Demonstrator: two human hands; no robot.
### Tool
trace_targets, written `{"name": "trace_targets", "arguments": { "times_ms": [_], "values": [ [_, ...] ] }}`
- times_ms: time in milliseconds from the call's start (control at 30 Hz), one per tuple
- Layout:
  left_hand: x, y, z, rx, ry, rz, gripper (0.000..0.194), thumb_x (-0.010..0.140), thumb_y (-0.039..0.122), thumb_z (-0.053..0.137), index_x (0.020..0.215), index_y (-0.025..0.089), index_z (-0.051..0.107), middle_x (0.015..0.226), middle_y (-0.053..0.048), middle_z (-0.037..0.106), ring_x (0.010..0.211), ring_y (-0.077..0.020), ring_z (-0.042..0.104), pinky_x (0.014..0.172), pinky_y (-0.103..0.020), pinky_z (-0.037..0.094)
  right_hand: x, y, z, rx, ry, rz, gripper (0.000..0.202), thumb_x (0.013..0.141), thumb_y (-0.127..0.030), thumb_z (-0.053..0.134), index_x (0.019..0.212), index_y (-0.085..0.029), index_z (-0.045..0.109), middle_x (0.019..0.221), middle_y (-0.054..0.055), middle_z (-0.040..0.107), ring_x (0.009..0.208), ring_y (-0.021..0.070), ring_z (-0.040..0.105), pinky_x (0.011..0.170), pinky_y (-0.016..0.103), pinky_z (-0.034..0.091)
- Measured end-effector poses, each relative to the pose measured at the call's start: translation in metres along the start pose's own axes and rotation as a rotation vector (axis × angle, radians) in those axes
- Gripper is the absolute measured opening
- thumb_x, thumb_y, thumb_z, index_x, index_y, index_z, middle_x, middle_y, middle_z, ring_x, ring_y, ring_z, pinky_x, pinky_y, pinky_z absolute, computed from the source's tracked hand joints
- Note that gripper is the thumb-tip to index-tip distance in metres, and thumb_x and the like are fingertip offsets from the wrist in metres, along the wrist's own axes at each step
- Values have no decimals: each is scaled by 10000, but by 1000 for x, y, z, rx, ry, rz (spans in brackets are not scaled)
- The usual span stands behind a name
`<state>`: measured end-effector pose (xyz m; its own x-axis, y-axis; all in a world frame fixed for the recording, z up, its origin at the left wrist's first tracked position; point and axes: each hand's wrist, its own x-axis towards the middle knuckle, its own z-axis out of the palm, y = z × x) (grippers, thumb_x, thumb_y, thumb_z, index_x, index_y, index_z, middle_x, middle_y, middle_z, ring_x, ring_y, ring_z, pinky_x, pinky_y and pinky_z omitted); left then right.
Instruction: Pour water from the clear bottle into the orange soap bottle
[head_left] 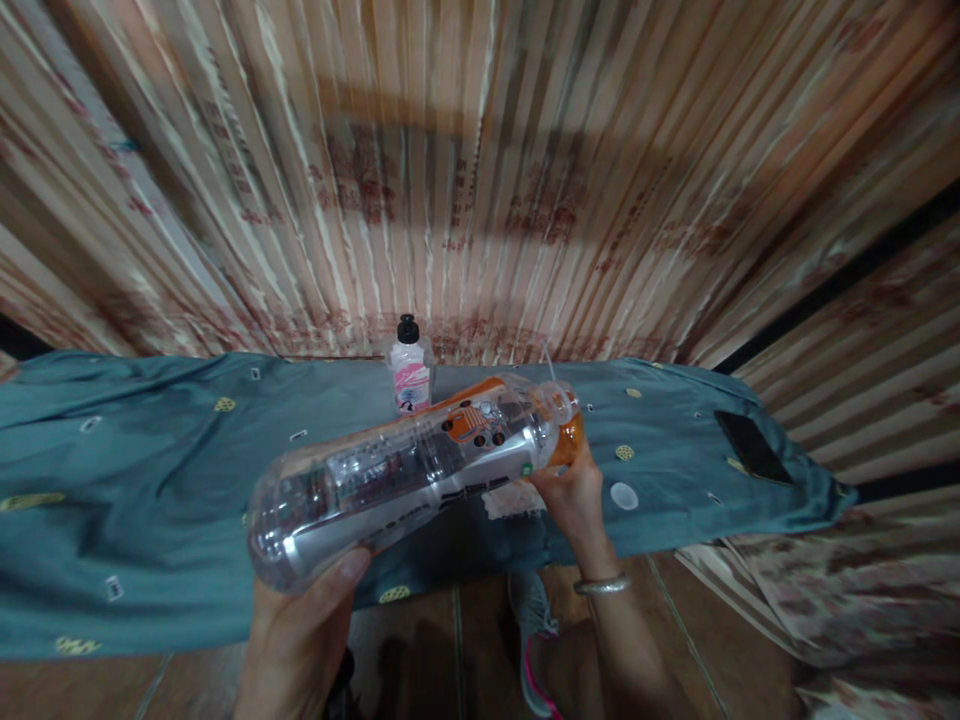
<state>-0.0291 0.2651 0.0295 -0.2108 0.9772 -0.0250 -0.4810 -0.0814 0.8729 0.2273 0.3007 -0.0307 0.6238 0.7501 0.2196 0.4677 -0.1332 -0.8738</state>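
Holding large clear plastic bottle sideways between grips: near base in left grip, neck at right grip. Clasping amber see-through container in right grip. Seeing round translucent disc right of that grip, flat black slab farther out.

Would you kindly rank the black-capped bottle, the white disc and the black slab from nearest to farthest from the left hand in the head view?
From the left hand:
1. Black-capped bottle, standing toward the back
2. White disc, just right of the right hand
3. Black slab, far right
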Motion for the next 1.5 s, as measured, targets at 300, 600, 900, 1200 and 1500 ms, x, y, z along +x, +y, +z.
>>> {"name": "trace_targets", "arguments": {
  "times_ms": [300,600,900,1200,1500],
  "values": [
    [-1,3,3,6,-14,3,599,638,387,1066,1174,294,817,1149,-61,877,1287,-374,782,990,-417,689,0,-3,-1,26,-6,11,651,620,-506,786,1206,-239,698,1000,79,881,919,349,867,815,439,716],
    [-1,-1,-1,14,8,11,633,621,398,1076,1193,281,833,1089,-58,884,1273,-381,787,989,-442,695,1,3,1,-2,12,-12,702,633,-514,830,1255,-211,718,1006,103,897,896,351,872,794,413,717],
    [0,-1,-5,12,-6,-8,623,633,367,1073,1202,293,830,1076,-49,878,1261,-369,796,1006,-443,690,0,0,0,-18,0,3,729,640,-507,823,1297,-208,719,1011,99,895,911,350,874,796,396,726],
    [-1,5,4,23,-2,1,687,594,408,1088,1202,281,796,1110,-55,871,1198,-364,812,998,-420,683,0,-1,0,-7,2,8,745,628,-529,804,1295,-208,716,1005,98,895,887,347,868,795,415,723],
    [-2,5,3,11,-17,4,645,643,363,1070,1223,292,796,1105,-57,873,1150,-366,826,990,-461,692,2,8,0,-27,-6,-40,710,660,-480,846,1302,-210,709,1041,98,896,918,335,869,799,397,710]
  ]
}}
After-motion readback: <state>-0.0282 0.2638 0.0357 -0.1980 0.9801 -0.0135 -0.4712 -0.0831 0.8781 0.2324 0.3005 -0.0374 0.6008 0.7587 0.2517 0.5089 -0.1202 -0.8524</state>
